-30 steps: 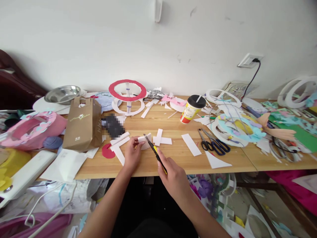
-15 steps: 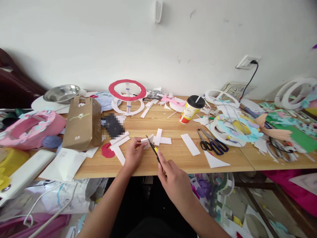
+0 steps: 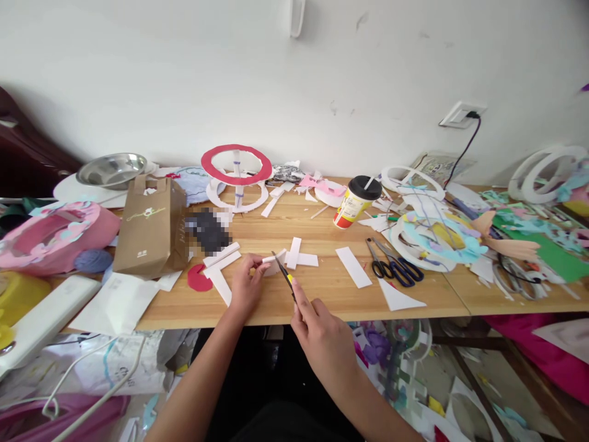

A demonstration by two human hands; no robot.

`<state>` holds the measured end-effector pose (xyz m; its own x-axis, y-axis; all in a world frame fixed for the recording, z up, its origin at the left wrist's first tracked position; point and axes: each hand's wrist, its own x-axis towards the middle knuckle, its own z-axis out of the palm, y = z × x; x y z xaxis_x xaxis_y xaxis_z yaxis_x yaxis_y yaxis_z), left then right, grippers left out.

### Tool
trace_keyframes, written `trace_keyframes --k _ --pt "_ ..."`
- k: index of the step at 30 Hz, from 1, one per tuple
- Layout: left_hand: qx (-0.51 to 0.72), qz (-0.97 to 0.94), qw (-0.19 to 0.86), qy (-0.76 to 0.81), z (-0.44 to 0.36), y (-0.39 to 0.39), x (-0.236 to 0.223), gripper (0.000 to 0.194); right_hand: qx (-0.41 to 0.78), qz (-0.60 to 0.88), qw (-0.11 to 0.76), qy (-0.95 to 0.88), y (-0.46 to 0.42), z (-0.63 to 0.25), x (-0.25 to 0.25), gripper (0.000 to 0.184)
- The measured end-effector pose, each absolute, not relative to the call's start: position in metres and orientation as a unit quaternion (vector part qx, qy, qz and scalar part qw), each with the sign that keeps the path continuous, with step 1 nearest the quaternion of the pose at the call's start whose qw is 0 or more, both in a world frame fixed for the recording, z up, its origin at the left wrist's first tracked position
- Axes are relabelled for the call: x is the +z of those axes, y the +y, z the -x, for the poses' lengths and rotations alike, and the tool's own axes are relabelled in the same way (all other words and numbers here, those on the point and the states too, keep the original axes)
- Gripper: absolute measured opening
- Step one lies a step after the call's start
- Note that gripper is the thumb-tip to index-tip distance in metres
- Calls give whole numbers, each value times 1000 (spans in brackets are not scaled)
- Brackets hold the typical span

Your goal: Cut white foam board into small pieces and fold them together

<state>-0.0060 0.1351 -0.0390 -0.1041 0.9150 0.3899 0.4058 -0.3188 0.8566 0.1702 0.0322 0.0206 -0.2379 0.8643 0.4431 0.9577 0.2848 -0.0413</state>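
My left hand [image 3: 248, 282] is closed on the end of a small white foam-board strip [image 3: 271, 264], pinching it between thumb and fingers. In my right hand [image 3: 317, 325] is a craft knife [image 3: 288, 279], black with a yellow patch, the index finger laid along its handle. Its blade points away from me and lies against the strip's right end; whether it has cut in, I cannot tell. Just beyond, two white strips [image 3: 294, 253] lie crossed. Left of my left hand are more white strips [image 3: 221, 286] and a red paper round [image 3: 199, 278].
A red-topped ring stand [image 3: 211, 161] rises at the back. A brown paper bag [image 3: 142, 233] stands left, a lidded cup [image 3: 352, 209] right of centre. Scissors [image 3: 405, 270] and a loose white strip [image 3: 353, 267] lie right. Paper rings and scraps crowd the far right.
The strip in my left hand is tilted slightly differently against the blade. Both hands keep nearly the same place, and the view has shifted a little.
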Motion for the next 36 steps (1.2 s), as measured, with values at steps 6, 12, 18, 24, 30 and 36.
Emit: trace_keyframes --k 6,12,18,24,30,36 --pt "534 -634 216 517 6 135 -38 12 -130 597 180 -771 29 -166 21 45" --pt "536 -636 210 514 5 134 -39 9 -138 602 174 -767 27 -163 20 48" --pt "535 -637 214 512 5 134 -38 10 -130 611 133 -770 27 -163 -1 49" --pt "532 -631 221 520 4 134 -35 14 -79 622 78 -775 30 -166 -28 51" --pt "475 -645 306 515 1 135 -37 18 -65 612 100 -782 36 -167 -33 50" --pt "502 -630 248 538 0 137 -37 21 -24 628 141 -765 42 -165 -40 53"
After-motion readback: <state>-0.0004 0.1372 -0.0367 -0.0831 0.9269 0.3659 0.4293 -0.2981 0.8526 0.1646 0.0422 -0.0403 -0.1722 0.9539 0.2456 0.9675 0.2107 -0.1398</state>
